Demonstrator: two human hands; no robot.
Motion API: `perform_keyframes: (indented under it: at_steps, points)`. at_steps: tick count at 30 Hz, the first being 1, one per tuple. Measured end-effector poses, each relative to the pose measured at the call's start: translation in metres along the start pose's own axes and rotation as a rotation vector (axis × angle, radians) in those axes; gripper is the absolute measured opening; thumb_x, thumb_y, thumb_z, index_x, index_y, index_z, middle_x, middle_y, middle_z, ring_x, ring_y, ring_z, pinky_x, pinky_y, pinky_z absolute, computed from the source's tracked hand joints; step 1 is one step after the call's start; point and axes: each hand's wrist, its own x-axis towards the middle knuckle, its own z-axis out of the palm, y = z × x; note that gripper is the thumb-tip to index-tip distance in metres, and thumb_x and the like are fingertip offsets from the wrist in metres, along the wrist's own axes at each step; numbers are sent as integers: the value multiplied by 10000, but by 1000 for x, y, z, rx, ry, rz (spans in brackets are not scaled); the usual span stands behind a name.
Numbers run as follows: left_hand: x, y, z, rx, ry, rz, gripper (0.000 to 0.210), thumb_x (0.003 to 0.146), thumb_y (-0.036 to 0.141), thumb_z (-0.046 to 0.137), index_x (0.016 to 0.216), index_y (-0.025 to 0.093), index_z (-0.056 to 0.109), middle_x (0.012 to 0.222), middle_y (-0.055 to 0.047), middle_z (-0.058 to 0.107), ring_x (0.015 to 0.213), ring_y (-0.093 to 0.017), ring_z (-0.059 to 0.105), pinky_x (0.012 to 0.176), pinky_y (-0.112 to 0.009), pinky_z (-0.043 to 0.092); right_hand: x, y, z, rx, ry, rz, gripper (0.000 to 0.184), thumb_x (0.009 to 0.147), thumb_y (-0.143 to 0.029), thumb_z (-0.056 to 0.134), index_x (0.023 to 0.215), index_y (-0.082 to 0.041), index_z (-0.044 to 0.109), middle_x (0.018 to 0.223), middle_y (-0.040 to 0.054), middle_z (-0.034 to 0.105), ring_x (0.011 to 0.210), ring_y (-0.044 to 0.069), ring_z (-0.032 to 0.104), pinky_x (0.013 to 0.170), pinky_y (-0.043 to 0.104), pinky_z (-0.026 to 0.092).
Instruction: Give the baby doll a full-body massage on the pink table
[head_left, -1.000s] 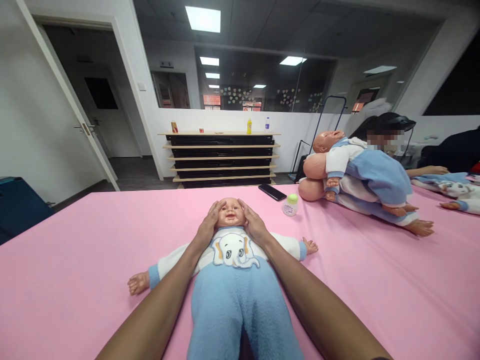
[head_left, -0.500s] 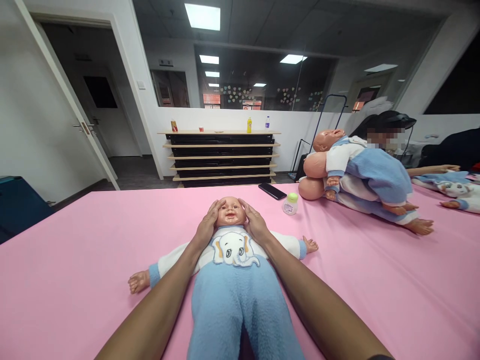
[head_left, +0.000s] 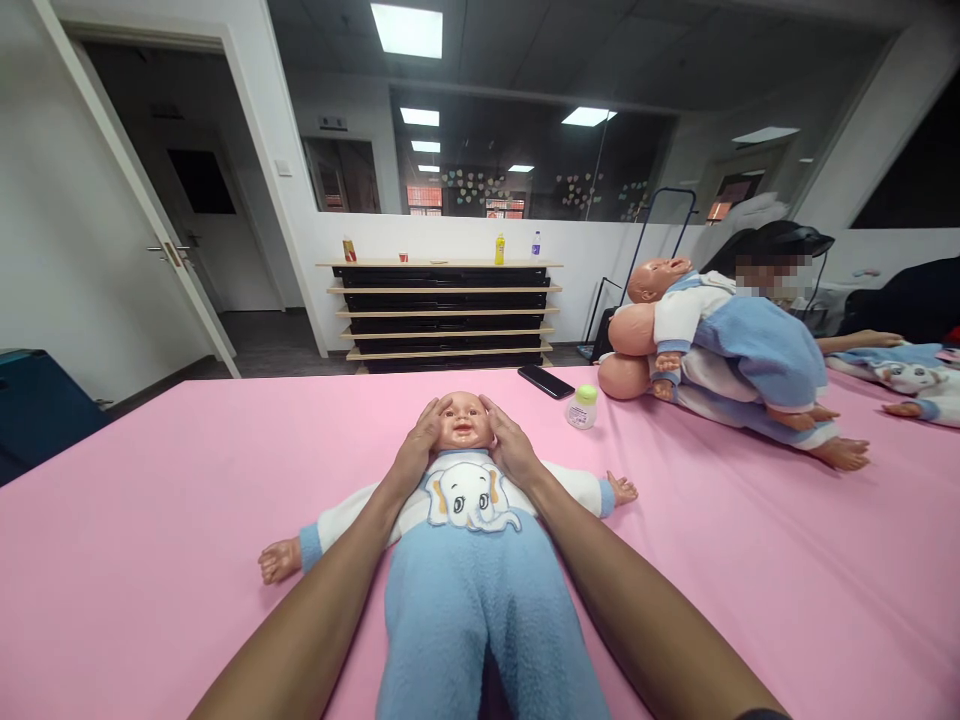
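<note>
A baby doll (head_left: 480,580) lies on its back, face up, dressed in a fleece suit with a white top, blue trousers and an elephant patch on the chest. My left hand (head_left: 418,447) rests against one side of the doll's head, with its fingers stretched along the temple. Against the opposite side lies my right hand (head_left: 512,445), its fingers also straight and flat. The doll's face shows between them, while its ears are covered by my hands. Both doll arms are spread outward, and my forearms cross over them.
Beneath the doll spreads a pink-covered table (head_left: 187,480). A black phone (head_left: 546,382) and a small jar with a green lid (head_left: 582,408) lie beyond my right hand. Farther right are stacked dolls (head_left: 720,350), with a person behind them. Shelves (head_left: 446,312) stand against the wall.
</note>
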Motion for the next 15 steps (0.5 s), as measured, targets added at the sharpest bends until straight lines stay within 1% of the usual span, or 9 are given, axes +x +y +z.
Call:
perform_keyframes:
  at_steps: [2,4,5,7,10,12,13,14,15]
  points:
    - [-2,2,0,88,-34,45,771,777,523,683,1455,273,414,1582,-43,260,1482,-261,166,1211,-409,160,-3,-2,-2,-162,-5,-42,854,722,-499,757,1458,-272,390,1505,34,407,1412,260,349,1177,446,284]
    - [-3,4,-1,138,-52,69,868,707,475,764,1467,287,389,1586,-37,251,1484,-267,152,1213,-404,155,-6,-5,-4,-294,-14,-76,950,662,-427,821,1475,-275,353,1538,25,349,1441,260,288,1200,449,224]
    - [-3,4,-1,135,-53,67,838,726,474,747,1464,290,395,1586,-30,251,1486,-262,145,1215,-400,149,-7,-6,-4,-320,-16,-80,956,663,-415,823,1478,-274,344,1544,22,338,1445,256,278,1203,448,213]
    - [-2,5,-2,102,-58,45,724,801,479,668,1453,294,415,1585,-13,255,1491,-244,124,1219,-392,124,-7,-6,-4,-284,-31,-63,907,703,-417,794,1477,-270,344,1535,22,357,1433,245,307,1197,440,230]
    - [0,3,-2,32,-38,-5,561,910,502,493,1428,287,458,1581,7,264,1493,-210,118,1223,-375,93,-2,-1,-2,-74,-55,0,834,770,-458,725,1481,-262,335,1492,35,428,1369,239,419,1156,434,324]
    - [1,1,-1,-3,-2,-22,526,960,522,353,1406,278,490,1569,11,296,1486,-188,156,1222,-357,105,1,2,0,58,-48,35,775,821,-521,644,1481,-254,338,1468,48,459,1329,239,471,1123,431,376]
    - [1,0,-1,-4,8,-20,534,963,531,334,1403,275,495,1562,7,313,1483,-186,171,1221,-355,113,1,3,0,80,-35,38,750,838,-550,607,1477,-254,348,1465,51,463,1326,239,475,1117,429,385]
    - [1,0,0,11,9,-10,548,946,545,376,1408,272,487,1559,-1,319,1481,-195,179,1220,-361,119,1,3,0,56,-26,30,741,839,-563,598,1472,-259,362,1472,49,454,1340,239,459,1124,426,376]
    - [1,0,0,40,3,7,588,907,556,468,1423,272,466,1563,-11,309,1482,-214,176,1219,-373,123,-1,1,-1,-7,-19,9,755,820,-560,626,1467,-265,372,1488,42,432,1364,241,426,1140,424,353]
